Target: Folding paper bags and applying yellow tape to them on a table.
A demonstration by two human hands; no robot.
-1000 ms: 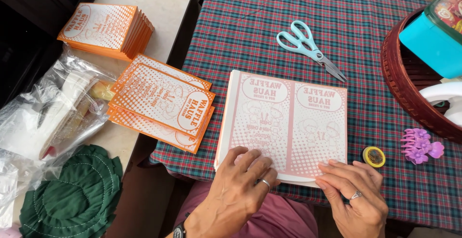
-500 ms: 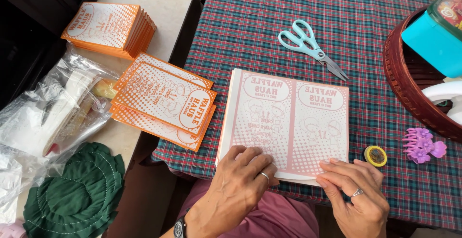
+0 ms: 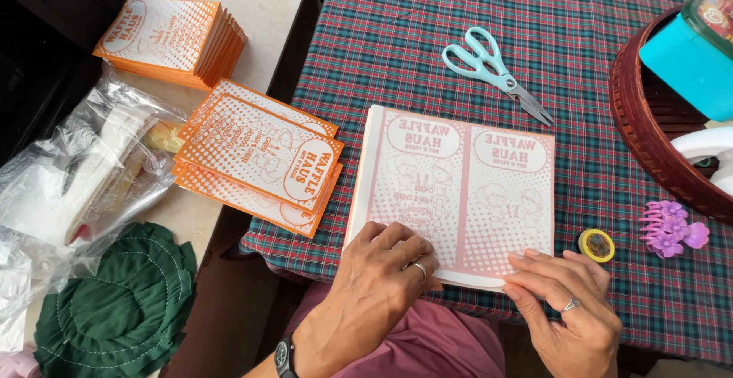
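Plaid tablecloth [image 3: 427,34] covers the table, with the pink printed sheet stack [image 3: 458,187] lying flat near its front edge; left hand [image 3: 382,286] and right hand [image 3: 569,302] press its near edge, fingers spread flat to pin it, scissors [image 3: 496,72] beyond

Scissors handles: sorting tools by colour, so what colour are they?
Light blue handles on the scissors, clearest in the head view.
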